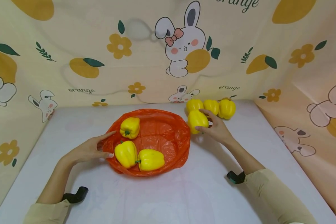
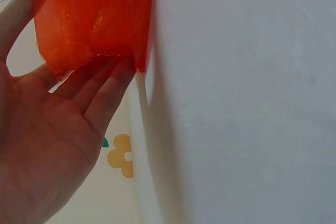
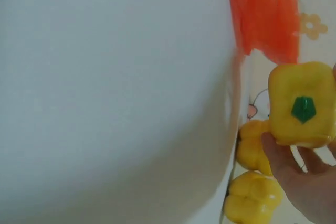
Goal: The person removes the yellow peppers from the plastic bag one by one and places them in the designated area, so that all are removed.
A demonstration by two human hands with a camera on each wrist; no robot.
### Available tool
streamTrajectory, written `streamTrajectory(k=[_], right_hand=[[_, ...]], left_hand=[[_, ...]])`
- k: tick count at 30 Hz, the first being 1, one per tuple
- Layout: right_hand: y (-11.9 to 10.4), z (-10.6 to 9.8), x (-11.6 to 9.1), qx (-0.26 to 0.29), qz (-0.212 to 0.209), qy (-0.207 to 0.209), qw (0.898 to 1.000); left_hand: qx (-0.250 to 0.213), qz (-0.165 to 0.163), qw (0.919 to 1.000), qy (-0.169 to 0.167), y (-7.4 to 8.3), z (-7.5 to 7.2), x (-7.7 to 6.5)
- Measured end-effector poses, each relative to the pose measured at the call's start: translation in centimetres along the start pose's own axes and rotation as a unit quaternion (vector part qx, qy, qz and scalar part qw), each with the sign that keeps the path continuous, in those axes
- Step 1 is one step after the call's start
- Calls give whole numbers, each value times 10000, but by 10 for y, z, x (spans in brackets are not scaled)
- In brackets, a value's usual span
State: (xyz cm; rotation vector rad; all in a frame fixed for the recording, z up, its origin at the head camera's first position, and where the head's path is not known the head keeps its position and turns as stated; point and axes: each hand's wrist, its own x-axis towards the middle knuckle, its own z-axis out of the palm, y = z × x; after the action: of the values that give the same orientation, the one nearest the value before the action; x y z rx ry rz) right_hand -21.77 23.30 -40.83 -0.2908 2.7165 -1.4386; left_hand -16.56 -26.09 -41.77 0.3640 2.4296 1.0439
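A yellow bell pepper (image 1: 197, 122) is held by my right hand (image 1: 217, 127), thumb at the near side and fingers at the far side. In the right wrist view this bell pepper (image 3: 302, 103) shows its green stem toward the camera. My left hand (image 1: 86, 150) rests against the left side of the red plastic bag (image 1: 163, 124), fingers and thumb extended at its wall. In the left wrist view those fingers (image 2: 107, 98) reach along the bag's outside (image 2: 94, 19). Inside the spread-out bag lie three bell peppers (image 1: 125, 154), toward its left and near side.
Three more yellow bell peppers (image 1: 226, 109) stand in a row at the table's back edge, just behind the right hand. A printed cloth (image 1: 145, 68) with rabbits and fruit hangs around the back and sides of the white table (image 1: 168, 199).
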Motion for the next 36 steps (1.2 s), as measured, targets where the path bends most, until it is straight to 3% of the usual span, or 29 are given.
streamTrajectory(k=[15, 24, 36], right_hand=[[9, 1, -1, -122, 531, 198, 9983], [14, 3, 0, -514, 718, 87, 9961], [19, 6, 3, -687, 659, 15, 9955]], left_hand=[[3, -23, 10000, 6, 1, 0, 1], [37, 107, 9999, 43, -3, 0, 1], [59, 95, 9999, 6, -2, 0, 1]])
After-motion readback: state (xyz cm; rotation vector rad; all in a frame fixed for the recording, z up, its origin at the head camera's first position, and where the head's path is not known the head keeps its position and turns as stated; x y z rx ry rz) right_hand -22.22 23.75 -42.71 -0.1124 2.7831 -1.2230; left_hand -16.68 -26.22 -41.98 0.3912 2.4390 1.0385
